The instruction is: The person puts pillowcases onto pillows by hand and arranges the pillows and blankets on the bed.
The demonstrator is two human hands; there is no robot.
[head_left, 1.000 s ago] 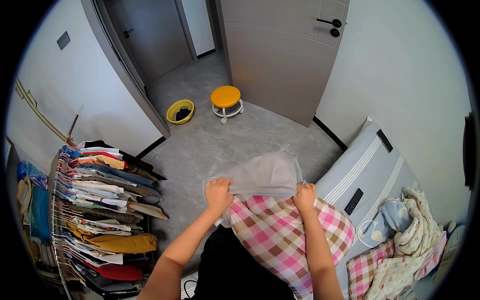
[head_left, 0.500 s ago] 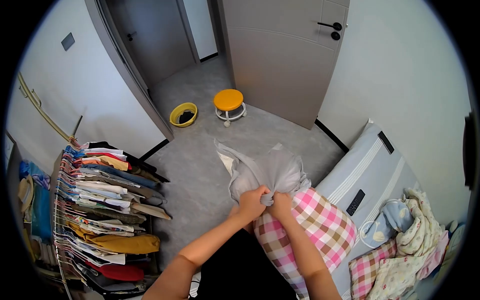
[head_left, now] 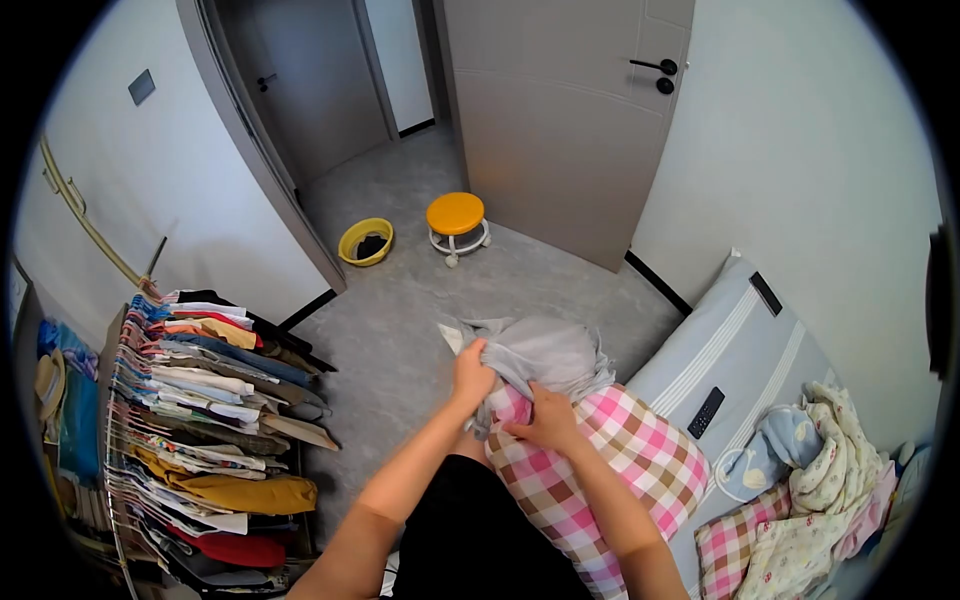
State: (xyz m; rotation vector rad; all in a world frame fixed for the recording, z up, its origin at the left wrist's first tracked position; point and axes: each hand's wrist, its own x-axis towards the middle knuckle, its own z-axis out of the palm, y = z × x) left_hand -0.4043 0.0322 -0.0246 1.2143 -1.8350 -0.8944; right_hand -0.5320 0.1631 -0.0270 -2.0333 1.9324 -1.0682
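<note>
A thin, crumpled grey bag (head_left: 560, 358) bunches over the far end of a pillow (head_left: 640, 440) in pink, brown and white checks, which lies against my lap. My left hand (head_left: 472, 375) is closed on the left side of the bag, by its pale corner. Close to it, my right hand (head_left: 548, 422) is bent over the near part of the pillow, fingers curled toward the left, beside the bag's edge. Between both hands a patch of pink check shows. What lies under the right fingers is partly hidden.
Clothes on hangers (head_left: 220, 430) fill a rack at left. A yellow basin (head_left: 366, 242) and an orange-topped wheeled stool (head_left: 456, 216) stand near the brown door (head_left: 570, 120). On the bed (head_left: 690, 350) lie a remote (head_left: 707, 412), a dark flat object (head_left: 766, 293) and rumpled floral fabric (head_left: 800, 510).
Both hands were together on a twisted part of the grey bag. They have moved apart, left hand up and left, right hand slightly down, and pink check now shows between them.
</note>
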